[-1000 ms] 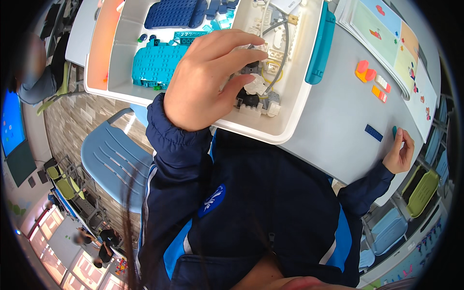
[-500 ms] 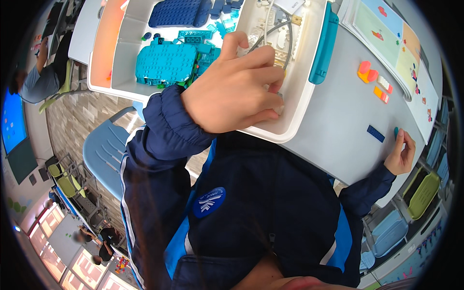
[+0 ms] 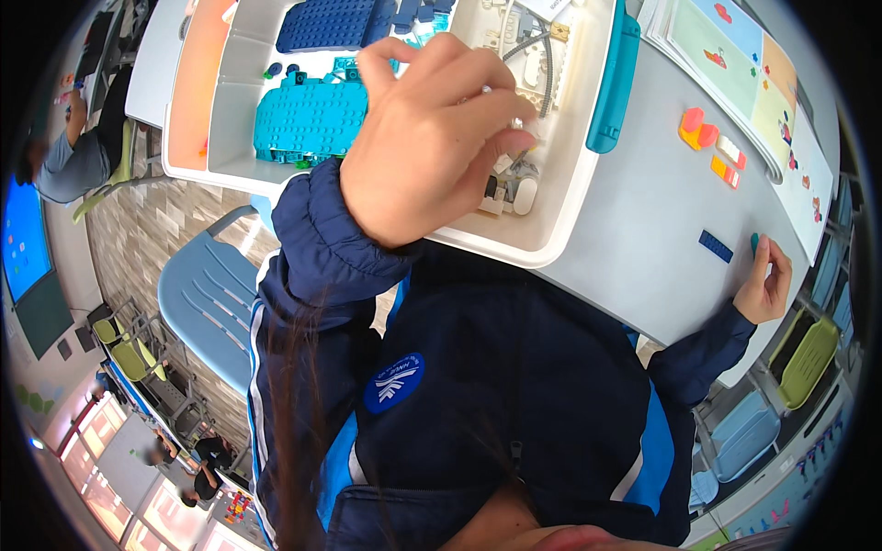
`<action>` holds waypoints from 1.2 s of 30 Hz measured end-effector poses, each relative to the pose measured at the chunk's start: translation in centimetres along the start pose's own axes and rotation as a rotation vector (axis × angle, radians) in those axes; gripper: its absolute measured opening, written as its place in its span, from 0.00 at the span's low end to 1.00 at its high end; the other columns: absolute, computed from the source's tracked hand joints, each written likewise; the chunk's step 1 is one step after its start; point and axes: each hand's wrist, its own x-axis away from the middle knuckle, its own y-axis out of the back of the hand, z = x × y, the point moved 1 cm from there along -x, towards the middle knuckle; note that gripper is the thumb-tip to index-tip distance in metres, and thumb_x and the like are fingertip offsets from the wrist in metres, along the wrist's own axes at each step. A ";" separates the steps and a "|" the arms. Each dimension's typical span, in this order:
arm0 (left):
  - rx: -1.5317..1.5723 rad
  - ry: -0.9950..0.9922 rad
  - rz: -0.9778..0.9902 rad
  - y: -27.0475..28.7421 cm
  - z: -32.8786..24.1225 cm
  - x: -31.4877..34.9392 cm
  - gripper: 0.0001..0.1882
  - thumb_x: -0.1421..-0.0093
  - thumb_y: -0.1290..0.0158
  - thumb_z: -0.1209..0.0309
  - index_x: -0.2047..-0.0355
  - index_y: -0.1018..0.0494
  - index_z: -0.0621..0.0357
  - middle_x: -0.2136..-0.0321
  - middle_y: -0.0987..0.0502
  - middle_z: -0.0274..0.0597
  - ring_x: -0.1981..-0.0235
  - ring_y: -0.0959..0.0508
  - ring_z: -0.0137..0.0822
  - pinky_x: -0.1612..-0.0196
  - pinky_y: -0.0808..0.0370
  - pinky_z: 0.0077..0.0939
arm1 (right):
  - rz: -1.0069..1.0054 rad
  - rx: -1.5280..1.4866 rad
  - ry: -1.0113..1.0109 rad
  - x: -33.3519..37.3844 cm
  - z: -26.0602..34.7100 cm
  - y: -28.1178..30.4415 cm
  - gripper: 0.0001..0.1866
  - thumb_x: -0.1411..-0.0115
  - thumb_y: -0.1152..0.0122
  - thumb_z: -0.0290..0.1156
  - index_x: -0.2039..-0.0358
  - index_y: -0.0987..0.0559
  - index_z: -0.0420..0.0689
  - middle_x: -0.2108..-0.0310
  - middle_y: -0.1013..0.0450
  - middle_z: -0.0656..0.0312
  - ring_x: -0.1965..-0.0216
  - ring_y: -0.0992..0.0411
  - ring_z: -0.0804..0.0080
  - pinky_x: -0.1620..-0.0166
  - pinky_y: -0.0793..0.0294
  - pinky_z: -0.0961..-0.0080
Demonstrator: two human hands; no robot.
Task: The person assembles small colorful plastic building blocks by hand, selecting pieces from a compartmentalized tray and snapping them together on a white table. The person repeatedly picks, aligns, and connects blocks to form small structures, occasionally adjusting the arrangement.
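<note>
My left hand (image 3: pixel 436 138) is over a white sorting box (image 3: pixel 551 248), its thumb and forefinger pinched together at a small whitish building piece (image 3: pixel 517 123), mostly hidden by the fingers. Beneath it, one compartment holds white and grey building pieces (image 3: pixel 524 195) and a grey ribbed hose (image 3: pixel 548 78). The compartment beside it holds a large teal studded plate (image 3: pixel 308 119) and dark blue bricks (image 3: pixel 326 26). Over the grey table at the right, my right hand (image 3: pixel 765 283) pinches a small teal piece (image 3: pixel 754 243). A dark blue studded plate (image 3: pixel 716 246) lies near it.
Coral and yellow bricks (image 3: pixel 698 129) and a small white-and-orange group (image 3: pixel 726 169) lie on the table (image 3: pixel 625 239). An open picture booklet (image 3: pixel 735 73) is behind them. The box has a teal latch (image 3: pixel 614 87). A blue chair (image 3: pixel 207 303) stands at the left.
My left hand has lifted and shifted slightly left from the box's near corner, uncovering white and grey pieces there. My right hand has barely moved.
</note>
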 end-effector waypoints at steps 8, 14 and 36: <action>-0.086 0.030 0.163 -0.9 -0.3 0.5 0.09 0.48 0.31 0.72 0.66 0.16 0.49 0.67 0.23 0.26 0.60 0.25 0.34 0.47 0.42 0.51 | 0.068 0.108 0.006 0.2 -1.1 0.9 0.06 0.38 0.32 0.19 0.61 0.18 0.32 0.66 0.22 0.58 0.63 0.26 0.74 0.51 0.24 0.78; -0.085 -0.016 0.209 -0.8 -0.6 0.4 0.07 0.47 0.31 0.67 0.67 0.16 0.47 0.67 0.23 0.26 0.58 0.23 0.35 0.41 0.43 0.59 | 0.043 0.070 0.031 0.0 -0.1 0.4 0.04 0.40 0.31 0.19 0.63 0.17 0.35 0.69 0.24 0.62 0.68 0.31 0.77 0.58 0.31 0.81; -0.389 -0.160 0.122 -5.3 5.4 -11.6 0.06 0.43 0.40 0.70 0.70 0.16 0.58 0.70 0.21 0.40 0.61 0.21 0.42 0.51 0.30 0.38 | -0.004 0.079 0.070 0.1 0.6 0.4 0.03 0.40 0.32 0.19 0.66 0.17 0.36 0.71 0.25 0.64 0.69 0.32 0.78 0.61 0.32 0.81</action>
